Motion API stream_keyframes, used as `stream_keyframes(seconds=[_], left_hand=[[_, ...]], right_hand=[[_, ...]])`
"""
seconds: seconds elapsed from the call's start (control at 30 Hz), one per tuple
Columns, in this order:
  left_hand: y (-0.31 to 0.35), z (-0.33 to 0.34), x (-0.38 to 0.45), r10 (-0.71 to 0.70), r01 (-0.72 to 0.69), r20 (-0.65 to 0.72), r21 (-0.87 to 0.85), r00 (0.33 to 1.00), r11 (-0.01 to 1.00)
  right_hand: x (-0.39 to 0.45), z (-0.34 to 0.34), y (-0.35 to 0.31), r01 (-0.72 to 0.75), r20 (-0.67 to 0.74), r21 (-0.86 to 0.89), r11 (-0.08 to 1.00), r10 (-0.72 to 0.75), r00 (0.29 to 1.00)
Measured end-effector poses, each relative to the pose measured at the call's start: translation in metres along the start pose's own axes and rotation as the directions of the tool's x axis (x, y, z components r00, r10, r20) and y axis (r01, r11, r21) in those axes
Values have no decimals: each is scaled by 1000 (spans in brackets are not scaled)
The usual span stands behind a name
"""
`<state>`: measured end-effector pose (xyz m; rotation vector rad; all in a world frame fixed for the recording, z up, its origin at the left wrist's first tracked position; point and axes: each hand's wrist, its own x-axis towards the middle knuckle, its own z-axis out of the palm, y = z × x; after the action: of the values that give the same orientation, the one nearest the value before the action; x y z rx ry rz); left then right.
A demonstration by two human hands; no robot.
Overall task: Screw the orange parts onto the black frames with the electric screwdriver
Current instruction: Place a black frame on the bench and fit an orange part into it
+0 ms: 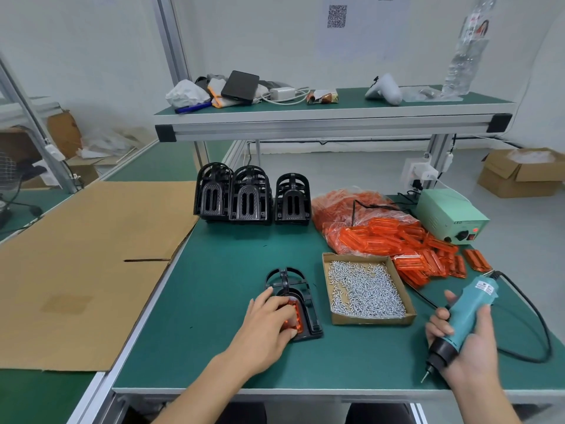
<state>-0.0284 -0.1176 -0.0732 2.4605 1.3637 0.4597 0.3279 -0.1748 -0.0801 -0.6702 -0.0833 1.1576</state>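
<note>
A black frame [307, 304] lies flat on the green bench in front of me with an orange part [295, 316] set in it. My left hand [270, 325] rests on that part with fingers laid flat, covering most of it. My right hand [470, 347] grips the teal electric screwdriver [461, 316] at the right, bit pointing down toward the bench's front edge, away from the frame. A cardboard tray of screws [365, 290] sits between the two hands. Loose orange parts [406, 243] are piled behind it.
Three stacks of black frames [250, 194] stand at the back. A green power supply [449, 215] sits back right, its black cable [538, 325] looping round my right hand. Flat cardboard [85, 255] covers the left bench. A shelf [333, 117] overhangs the rear.
</note>
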Motion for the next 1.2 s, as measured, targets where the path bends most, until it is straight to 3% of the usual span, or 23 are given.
stream_keyframes(seconds=[0.27,0.57,0.77,0.9,1.0,1.1,1.2], left_hand=[[-16,-6,-7,28,-30,-12,-254,1000,967],[-22,-17,7,119,-116,92,-32,989,993],[-20,-23,12,128,-125,87,-32,988,992],[-8,-27,19,138,-140,-123,-4,983,990],[23,-29,43,132,-137,-259,-1,957,991],[65,-22,79,153,-150,-181,33,971,988],[103,-9,112,71,-70,6,273,997,959]], right_hand=[[1,-1,0,15,2,3,1000,-15,1000],[0,0,3,45,6,29,999,-45,999],[-2,14,-1,70,72,-20,997,-68,995],[-6,28,-4,29,236,-24,999,-22,971],[-7,48,-2,-9,257,-28,1000,16,966],[-9,73,4,4,204,-71,997,11,979],[-11,86,13,21,199,-86,996,-3,980]])
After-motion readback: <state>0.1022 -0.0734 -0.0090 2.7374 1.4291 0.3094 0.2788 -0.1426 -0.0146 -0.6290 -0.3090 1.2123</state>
